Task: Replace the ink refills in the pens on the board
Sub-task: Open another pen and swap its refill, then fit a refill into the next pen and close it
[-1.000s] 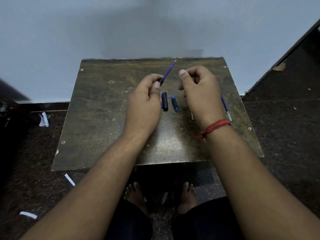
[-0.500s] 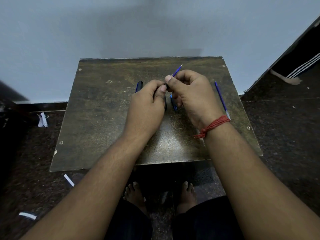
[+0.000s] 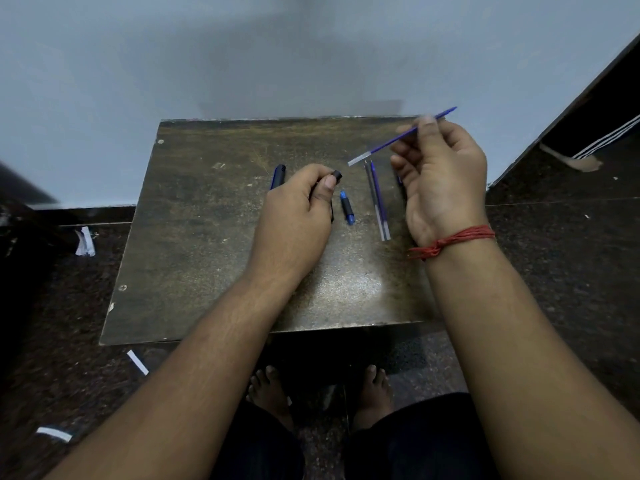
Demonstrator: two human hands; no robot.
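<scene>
A pale blue-grey wall (image 3: 242, 57) rises behind dark speckled floor (image 3: 571, 271) littered with paper scraps (image 3: 85, 241).

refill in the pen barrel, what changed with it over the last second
The right hand pinched the blue refill that stuck out of the black pen barrel, drew it out and carried it up and right, clear of the barrel. The left hand kept gripping the barrel over the board. The small blue pen piece stayed on the board beside that hand.
</scene>
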